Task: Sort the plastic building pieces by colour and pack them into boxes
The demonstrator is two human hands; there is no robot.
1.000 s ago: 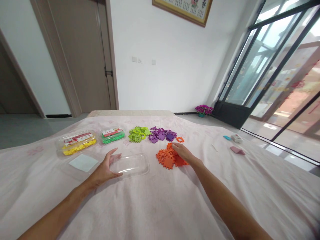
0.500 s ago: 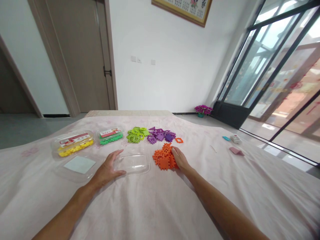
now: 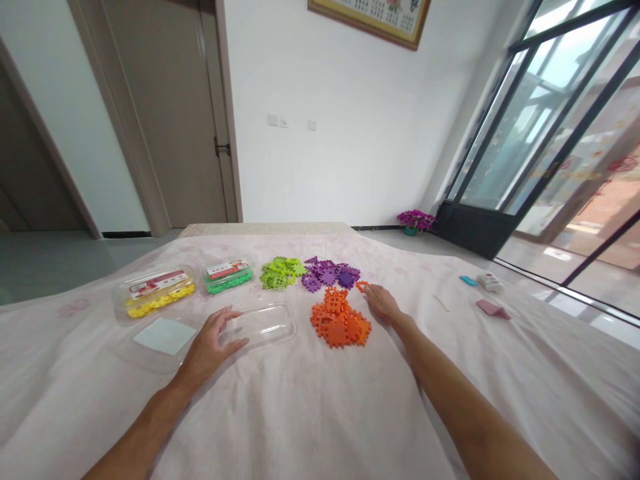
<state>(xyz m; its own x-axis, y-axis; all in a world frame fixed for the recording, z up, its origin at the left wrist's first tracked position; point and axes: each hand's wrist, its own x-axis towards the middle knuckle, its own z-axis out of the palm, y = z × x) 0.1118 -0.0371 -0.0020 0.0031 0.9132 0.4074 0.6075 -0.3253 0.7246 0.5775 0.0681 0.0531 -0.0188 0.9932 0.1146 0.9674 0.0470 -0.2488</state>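
My left hand (image 3: 213, 340) grips the left end of a clear plastic box (image 3: 270, 323), thumb at the near side and fingers at the far side. The box sits on the cloth with nothing in it. My right hand (image 3: 384, 303) has its fingertips closed on a small orange ring-shaped piece (image 3: 362, 286), partly covered by them. Just left of that hand lies a pile of orange interlocking plastic pieces (image 3: 340, 323). Behind the pile are purple pieces (image 3: 327, 274) and lime-green pieces (image 3: 281, 273).
Left on the pink bedcover (image 3: 310, 407) are a box of yellow pieces (image 3: 157, 293), a box of green pieces (image 3: 227, 276) and a clear lid with a white label (image 3: 165, 335). A blue item (image 3: 469, 281), a white item (image 3: 489, 283) and pink paper (image 3: 493, 309) lie right.
My right hand has left the orange pile and moved farther away to the loose orange ring-shaped piece. My left hand and the clear box have shifted slightly left against the bedcover.
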